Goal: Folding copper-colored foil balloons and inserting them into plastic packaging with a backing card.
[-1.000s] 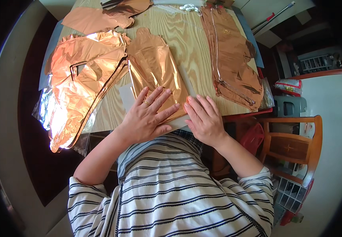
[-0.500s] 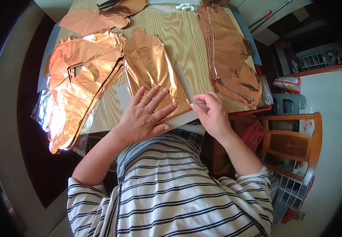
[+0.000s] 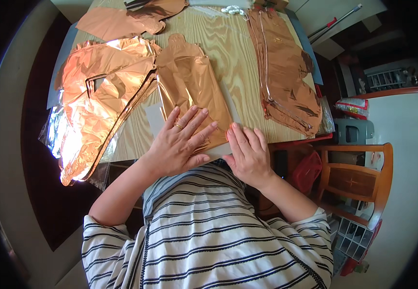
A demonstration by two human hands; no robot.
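Observation:
A flat, copper-coloured foil balloon (image 3: pixel 192 79), folded to a long shape, lies in front of me on a pale grey sheet (image 3: pixel 155 117). My left hand (image 3: pixel 174 147), a ring on one finger, rests open on its near part with the fingers spread. At its near right corner, my right hand (image 3: pixel 250 156) lies with fingers stretched and fingertips touching the foil's edge; the thumb is apart. Left of it lies a larger, shiny foil balloon (image 3: pixel 103 96) with a small cut-out, its lower end hanging over the table edge.
More flat copper foil balloons (image 3: pixel 286 72) are stacked on the right of the wooden table (image 3: pixel 235 53), and another foil piece (image 3: pixel 110 23) lies at the far left. Small white pieces (image 3: pixel 233 9) sit at the back. A wooden chair (image 3: pixel 356 180) stands at the right.
My right hand has moved left and down onto the foil's near right corner, and its curled fingers have straightened. My left hand stays on the foil. The view has shifted slightly.

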